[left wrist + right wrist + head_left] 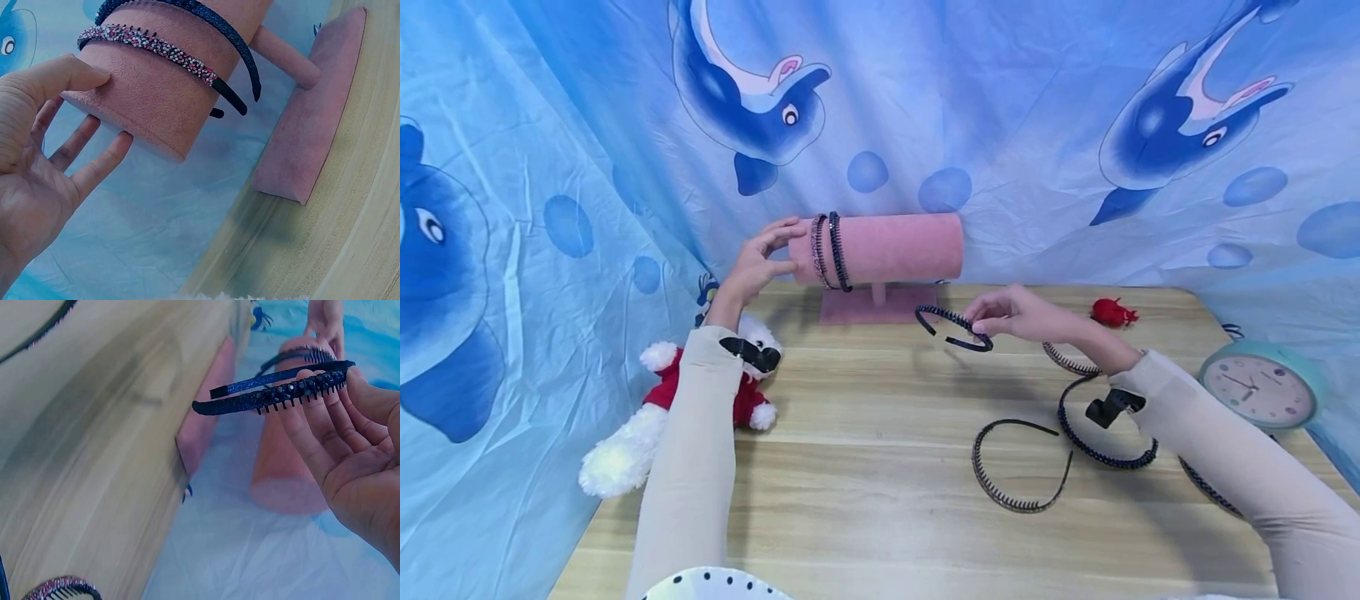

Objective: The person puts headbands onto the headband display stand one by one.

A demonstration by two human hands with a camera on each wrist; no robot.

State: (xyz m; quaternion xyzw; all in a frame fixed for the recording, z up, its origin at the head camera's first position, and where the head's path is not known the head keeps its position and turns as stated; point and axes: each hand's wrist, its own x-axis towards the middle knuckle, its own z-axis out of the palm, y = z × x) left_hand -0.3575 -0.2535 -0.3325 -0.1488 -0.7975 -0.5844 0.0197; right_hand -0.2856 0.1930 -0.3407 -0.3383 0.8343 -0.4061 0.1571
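Right hand [1009, 312] pinches a black headband [284, 394] at its bend, thumb against fingers, in the air above the counter [865, 475], just right of the stand's base. Left hand [756, 265] grips the near end of a pink display roll [902, 246]: thumb on the curved side, fingers at the end edge.

View differences: head cam gives the held band as a plain dark loop; right wrist cam shows its faceted beads, comb teeth and both free tips. Left wrist cam resolves the two bands on the roll: outer one [150, 52] has pink, white and dark beads, inner one [231, 34] is dark glitter. The plush toy [625, 450], round clock [1258, 387] and small red object [1112, 312] are identifiable only from head cam.

Materials: roll is a soft-looking, finely creased cylinder on a round post [287, 56] and flat rectangular base [312, 125]. Toy is fluffy white, red garment. Clock has a mint case.

Counter is wood-grain. More toothed headbands [1003, 498] lie on its right side, one partly behind the right sleeve [1240, 467]. Wrinkled blue dolphin-print sheet [1022, 167] behind.
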